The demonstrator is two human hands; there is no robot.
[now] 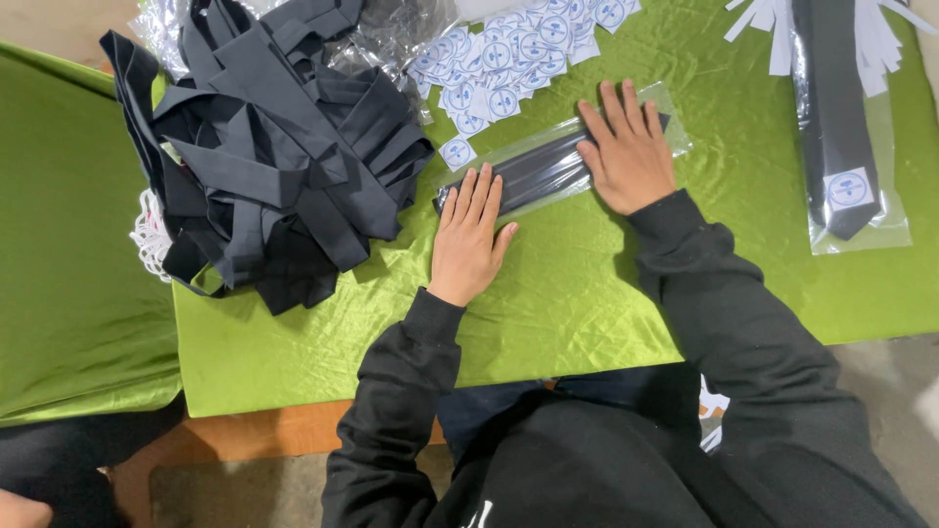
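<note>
Black sleeves lowest in view. Left hand (469,230) flat, fingers spread, pressing the near end of a folded black tie in a clear plastic sleeve (548,166) on the green satin-covered counter (548,303). Right hand (628,147) also flat, grasping nothing, resting on the far end. Heap of loose black ties (284,147) to the left. Round white-and-blue stickers (509,59) scattered just beyond. Second bagged black tie with a round sticker (841,127) far right.

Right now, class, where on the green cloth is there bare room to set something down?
Bare cloth lies along the near edge below both hands, and between the right hand and the bagged tie. It is crowded by the tie pile and stickers.
</note>
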